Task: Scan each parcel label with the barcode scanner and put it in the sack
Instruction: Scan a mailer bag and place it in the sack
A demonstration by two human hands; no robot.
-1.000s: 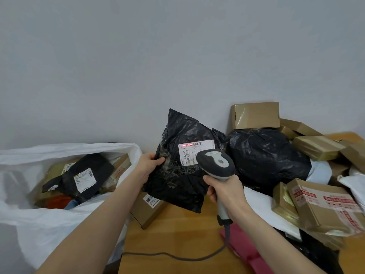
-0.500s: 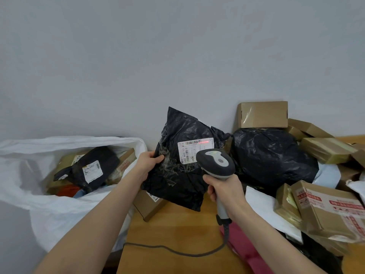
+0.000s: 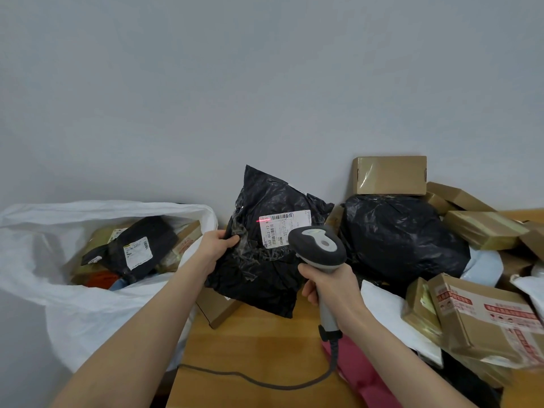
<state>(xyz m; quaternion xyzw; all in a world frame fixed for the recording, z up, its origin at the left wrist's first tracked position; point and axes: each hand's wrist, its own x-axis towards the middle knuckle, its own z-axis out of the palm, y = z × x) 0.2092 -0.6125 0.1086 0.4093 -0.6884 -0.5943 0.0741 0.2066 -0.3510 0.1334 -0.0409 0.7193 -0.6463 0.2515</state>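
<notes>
Scanning step: a black parcel held up to the scanner's beam.

The left hand (image 3: 219, 245) holds the black parcel (image 3: 265, 275) upright above the counter (image 3: 259, 348), its fingers (image 3: 232, 239) pinching the left edge, thumb in front. The right hand (image 3: 332, 287) has its fingers (image 3: 308, 290) wrapped round the handle of the scanner (image 3: 319, 248), just below and right of the label (image 3: 284, 228). The red line (image 3: 263, 220) sits on the label's top left corner, seemingly short of the barcode, so the aim likely needs shifting right before the parcel swings to the open sack (image 3: 73, 304), left of the left fingers. The parcel is crinkled, glossy black plastic, soft-looking, with a white label.
</notes>
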